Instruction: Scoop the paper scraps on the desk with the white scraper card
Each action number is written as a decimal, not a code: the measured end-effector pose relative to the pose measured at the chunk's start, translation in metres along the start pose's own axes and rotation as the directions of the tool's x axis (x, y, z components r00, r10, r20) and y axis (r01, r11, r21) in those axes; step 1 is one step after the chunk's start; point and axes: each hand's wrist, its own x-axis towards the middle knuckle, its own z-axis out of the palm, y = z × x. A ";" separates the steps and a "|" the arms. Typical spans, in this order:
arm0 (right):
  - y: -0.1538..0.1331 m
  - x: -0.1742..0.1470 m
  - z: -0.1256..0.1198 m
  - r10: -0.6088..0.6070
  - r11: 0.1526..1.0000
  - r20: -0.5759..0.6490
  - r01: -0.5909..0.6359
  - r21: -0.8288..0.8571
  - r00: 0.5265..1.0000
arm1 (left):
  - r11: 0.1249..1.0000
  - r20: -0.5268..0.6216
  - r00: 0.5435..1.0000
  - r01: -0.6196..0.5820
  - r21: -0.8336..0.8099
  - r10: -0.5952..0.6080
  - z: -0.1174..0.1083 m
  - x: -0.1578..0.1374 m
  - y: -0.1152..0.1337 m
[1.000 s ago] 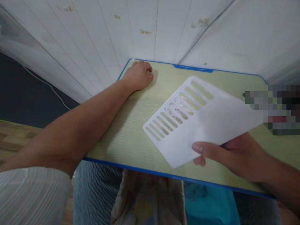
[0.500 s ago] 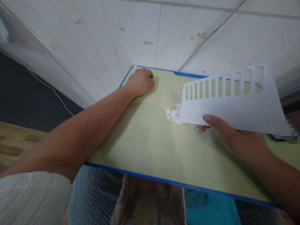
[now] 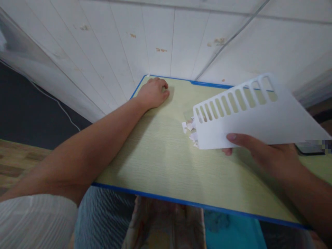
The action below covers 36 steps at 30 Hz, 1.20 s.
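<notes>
My right hand (image 3: 261,152) grips a thin white slotted plastic board (image 3: 233,128) by its near edge, thumb on top and fingertips underneath. A row of long slots runs along the board's far side. Its left end covers part of a small heap of torn white paper scraps (image 3: 192,126) on the yellow tabletop (image 3: 160,155). My left hand (image 3: 154,92) rests at the table's far left corner. Its fingers are loosely curled, with a gap between thumb and forefinger and nothing seen in them.
Blue edging (image 3: 166,198) rims the table, which stands against a white panelled wall (image 3: 155,31). A cable (image 3: 233,36) runs down the wall. A dark flat object (image 3: 310,148) lies at the right, partly covered by the board. Below the near edge is a turquoise item (image 3: 233,231).
My right hand has tilted the board and moved its left end slightly left and nearer me, over the paper scraps. Some scraps have spread nearer. My left hand stays in place.
</notes>
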 end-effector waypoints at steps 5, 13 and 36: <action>-0.002 0.001 0.001 -0.010 1.000 -0.028 0.010 0.003 1.000 | 1.000 0.002 1.000 0.001 0.011 -0.001 0.001 0.001 -0.001; -0.008 0.003 0.001 0.036 0.999 -0.094 -0.037 -0.007 0.995 | 0.999 -0.017 1.000 -0.002 0.034 0.003 0.002 0.000 -0.001; -0.006 -0.012 0.004 -0.032 0.999 0.109 0.037 -0.039 0.994 | 0.999 -0.012 1.000 0.001 0.037 0.000 0.001 0.001 -0.001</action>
